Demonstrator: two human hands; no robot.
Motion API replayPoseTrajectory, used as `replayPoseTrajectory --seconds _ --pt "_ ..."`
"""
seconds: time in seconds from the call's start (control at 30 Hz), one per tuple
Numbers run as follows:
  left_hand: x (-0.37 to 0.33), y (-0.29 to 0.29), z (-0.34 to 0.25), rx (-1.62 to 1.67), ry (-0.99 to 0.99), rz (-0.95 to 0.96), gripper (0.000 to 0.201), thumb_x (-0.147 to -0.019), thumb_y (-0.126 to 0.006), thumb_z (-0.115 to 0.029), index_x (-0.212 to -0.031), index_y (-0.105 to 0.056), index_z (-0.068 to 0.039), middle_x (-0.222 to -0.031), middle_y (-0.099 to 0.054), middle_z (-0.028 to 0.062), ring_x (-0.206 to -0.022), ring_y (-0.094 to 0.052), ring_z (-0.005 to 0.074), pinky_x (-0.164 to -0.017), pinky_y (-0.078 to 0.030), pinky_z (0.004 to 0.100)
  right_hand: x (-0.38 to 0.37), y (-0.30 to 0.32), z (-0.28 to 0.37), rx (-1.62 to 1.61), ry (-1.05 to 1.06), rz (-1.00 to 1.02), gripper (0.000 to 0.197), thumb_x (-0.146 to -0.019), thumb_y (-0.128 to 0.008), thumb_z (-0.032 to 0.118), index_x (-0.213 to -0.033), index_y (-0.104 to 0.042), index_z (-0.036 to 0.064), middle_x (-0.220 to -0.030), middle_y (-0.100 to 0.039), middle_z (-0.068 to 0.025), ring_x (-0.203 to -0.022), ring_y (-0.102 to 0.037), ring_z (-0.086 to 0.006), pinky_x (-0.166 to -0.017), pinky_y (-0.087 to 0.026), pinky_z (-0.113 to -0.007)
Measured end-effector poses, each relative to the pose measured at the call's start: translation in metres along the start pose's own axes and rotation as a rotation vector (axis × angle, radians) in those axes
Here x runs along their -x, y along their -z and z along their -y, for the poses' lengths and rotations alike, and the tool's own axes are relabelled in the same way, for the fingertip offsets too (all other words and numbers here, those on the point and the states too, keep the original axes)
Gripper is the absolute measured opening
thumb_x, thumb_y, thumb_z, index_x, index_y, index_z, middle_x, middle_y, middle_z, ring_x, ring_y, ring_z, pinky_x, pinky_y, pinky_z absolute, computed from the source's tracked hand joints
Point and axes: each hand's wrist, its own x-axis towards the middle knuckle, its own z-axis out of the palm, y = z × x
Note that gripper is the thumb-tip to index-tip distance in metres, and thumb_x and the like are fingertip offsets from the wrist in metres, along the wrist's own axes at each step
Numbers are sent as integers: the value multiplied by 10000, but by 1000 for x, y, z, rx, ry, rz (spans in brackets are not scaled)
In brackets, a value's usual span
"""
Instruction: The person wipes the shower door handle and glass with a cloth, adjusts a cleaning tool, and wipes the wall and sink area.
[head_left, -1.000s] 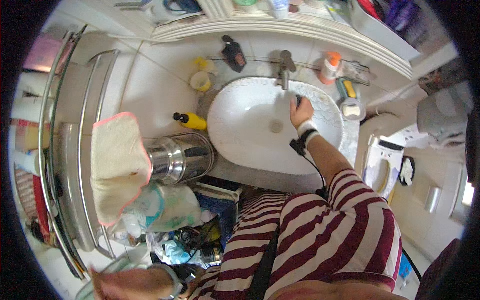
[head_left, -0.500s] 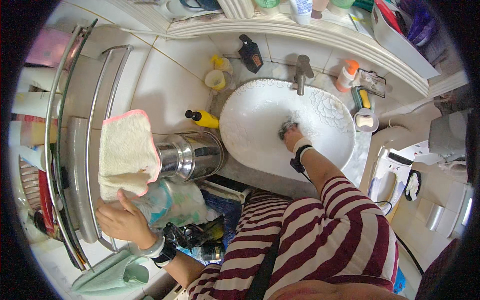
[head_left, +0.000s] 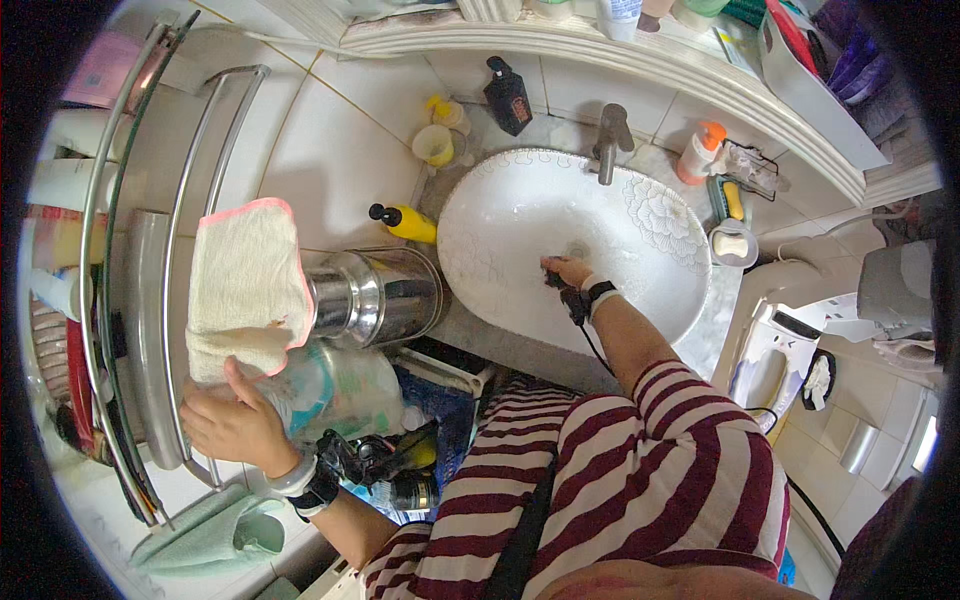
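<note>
My right hand [head_left: 572, 272] is low in the white oval basin [head_left: 480, 215], close to the wet drain area. Its fingers are closed around a small dark thing [head_left: 552, 277], mostly hidden, whose kind I cannot make out. A black device [head_left: 575, 304] with a cable hangs at that wrist. To the left, my left hand [head_left: 235, 420] has its thumb apart and fingers stretched out beside the metal towel rail [head_left: 178, 300]. It is at the lower edge of a cream towel [head_left: 245, 275] with pink trim; whether it touches the towel is unclear.
Behind the basin is a grey faucet [head_left: 610, 140]. Around it stand a black bottle [head_left: 508, 98], a yellow bottle [head_left: 408, 223], an orange-topped pump bottle [head_left: 700, 152] and a soap dish [head_left: 732, 244]. A steel canister [head_left: 385, 295] lies left of the basin, and a green cloth [head_left: 215, 540] hangs lower left.
My right hand has moved slightly left and away from the drain, and the splashing around it has died down. My left hand has shifted a little left beside the towel.
</note>
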Motion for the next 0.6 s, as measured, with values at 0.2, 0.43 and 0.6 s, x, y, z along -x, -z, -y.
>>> replayPoseTrajectory --seconds 0.2,0.43,0.6 --pt "-2 6 -2 -7 25 25 492 -853 -534 -494 -971 -555 -17 -777 -521 125 -690 -521 321 -574 -382 417 38 20 61 -1360 60 1 273 -809 -559 -7 -1077 -507 -16 -1052 -570 -119 -909 -586 -257 -693 -570 -390" --pt "1 3 2 -14 21 6 504 -850 -525 -511 -961 -565 -21 -768 -535 121 -679 -538 320 -559 -391 423 88 38 111 -896 340 -19 400 -789 -662 113 -1158 -509 130 -871 -552 9 -758 -499 -104 -598 -408 -229" --pt "-2 4 0 -17 12 8 508 -847 -527 -511 -955 -565 -16 -775 -544 124 -685 -544 320 -566 -403 428 57 31 81 -828 186 -177 293 -820 -647 308 -977 -560 77 -799 -561 4 -734 -516 -98 -617 -418 -249"
